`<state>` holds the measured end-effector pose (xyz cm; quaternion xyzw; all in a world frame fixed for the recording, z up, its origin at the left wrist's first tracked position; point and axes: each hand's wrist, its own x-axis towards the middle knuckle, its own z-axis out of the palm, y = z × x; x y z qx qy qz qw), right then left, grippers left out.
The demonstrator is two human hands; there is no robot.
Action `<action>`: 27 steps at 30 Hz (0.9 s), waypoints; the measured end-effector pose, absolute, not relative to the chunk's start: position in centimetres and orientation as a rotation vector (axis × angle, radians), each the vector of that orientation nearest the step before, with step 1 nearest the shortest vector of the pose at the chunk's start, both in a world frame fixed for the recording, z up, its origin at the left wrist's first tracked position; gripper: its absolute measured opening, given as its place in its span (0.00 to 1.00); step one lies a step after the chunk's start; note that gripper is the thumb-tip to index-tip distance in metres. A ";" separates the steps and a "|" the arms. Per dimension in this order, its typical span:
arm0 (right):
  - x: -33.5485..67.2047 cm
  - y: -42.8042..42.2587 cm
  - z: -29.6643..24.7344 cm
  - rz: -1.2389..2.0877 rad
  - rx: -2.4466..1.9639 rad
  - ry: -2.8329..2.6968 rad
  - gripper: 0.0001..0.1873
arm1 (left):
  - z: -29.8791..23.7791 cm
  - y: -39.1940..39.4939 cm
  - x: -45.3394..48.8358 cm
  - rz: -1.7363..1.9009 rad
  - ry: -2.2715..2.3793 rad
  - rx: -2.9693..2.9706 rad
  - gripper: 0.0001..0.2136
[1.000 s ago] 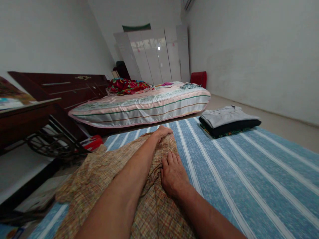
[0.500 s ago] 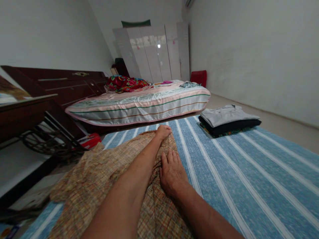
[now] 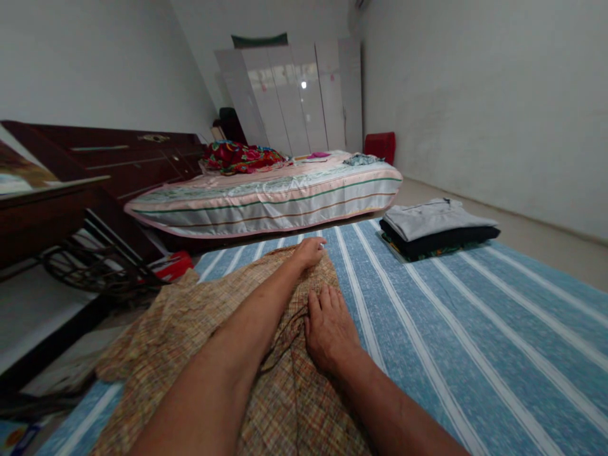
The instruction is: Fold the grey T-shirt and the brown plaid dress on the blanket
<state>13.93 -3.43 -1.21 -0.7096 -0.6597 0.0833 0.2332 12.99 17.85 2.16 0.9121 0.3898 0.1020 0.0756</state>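
Right hand: your right hand point(image 3: 331, 326) lies flat, palm down, on the plaid cloth point(image 3: 190, 329), close to its right edge. Fingers extended, side by side, not gripping.
Left hand: your left hand point(image 3: 311, 252) is further out, fingers curled, at the far right corner of the cloth. Can't tell if it's pinching fabric.
Arms: your left forearm crosses over the cloth; your right comes in from lower right.
Plaid cloth: tan-brown, spread under both hands, left side sticking out past the edge of the cover. Dark creases or a cord beside your right hand, can't tell which.
Cover: blue with white stripes point(image 3: 427, 354), under the cloth; bare to your right.
Stack: folded clothes on the cover, right of your hands, well apart. Light grey piece point(image 3: 437, 218) on top, black piece point(image 3: 441, 242) under it, dark patterned piece point(image 3: 427, 255) at the bottom.
Left side: red box point(image 3: 175, 266) near a spoked wheel point(image 3: 76, 266), below a dark worktop point(image 3: 61, 187).
Beyond: second bed point(image 3: 266, 209), red floral bedding point(image 3: 242, 158) on it, dark wooden headboard point(image 3: 128, 155) at left.
Back: pale glossy wardrobe point(image 3: 294, 101).
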 end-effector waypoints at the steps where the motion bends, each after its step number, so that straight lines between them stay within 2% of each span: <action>1: 13.9 -3.4 -1.2 0.232 -1.948 -1.811 0.29 | 2.0 17.8 12.9 0.295 1.164 2.781 0.19; 7: 13.9 -3.4 -1.2 0.213 -1.956 -1.824 0.29 | 0.8 16.4 12.8 0.266 1.116 3.004 0.13; 14: 14.0 -3.4 -1.2 0.218 -1.957 -1.817 0.29 | 2.5 15.2 12.2 0.340 1.053 3.167 0.12; 18: 13.9 -3.4 -1.2 0.233 -1.960 -1.811 0.29 | 2.5 14.8 11.6 0.215 0.907 3.227 0.09; 27: 13.9 -3.4 -1.2 0.245 -1.964 -1.812 0.29 | 0.6 15.0 10.6 0.144 0.926 3.265 0.11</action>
